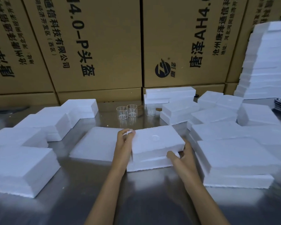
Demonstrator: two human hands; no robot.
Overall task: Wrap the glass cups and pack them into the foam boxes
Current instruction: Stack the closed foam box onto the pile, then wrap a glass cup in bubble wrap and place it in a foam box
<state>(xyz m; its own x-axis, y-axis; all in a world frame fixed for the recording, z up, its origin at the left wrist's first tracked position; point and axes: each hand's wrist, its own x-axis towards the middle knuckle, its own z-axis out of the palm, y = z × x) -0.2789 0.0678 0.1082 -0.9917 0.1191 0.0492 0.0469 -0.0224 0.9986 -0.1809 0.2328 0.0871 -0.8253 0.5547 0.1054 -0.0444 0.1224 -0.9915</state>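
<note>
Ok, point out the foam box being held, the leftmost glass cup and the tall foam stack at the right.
foam box (156,142), head view, on its top face.
leftmost glass cup (122,113), head view, on its clear side wall.
tall foam stack (269,62), head view, on its front face.

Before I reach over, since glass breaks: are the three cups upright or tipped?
Upright. All three cups stand on their bases on the table, open rims up, none wrapped.

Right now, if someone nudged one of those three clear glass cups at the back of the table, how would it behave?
The glass cups would probably slide easily, since the metal table looks smooth and shiny. They look thin-walled, so likely light and fragile. Standing upright on flat bases, they seem unlikely to tip from a low push.
</note>
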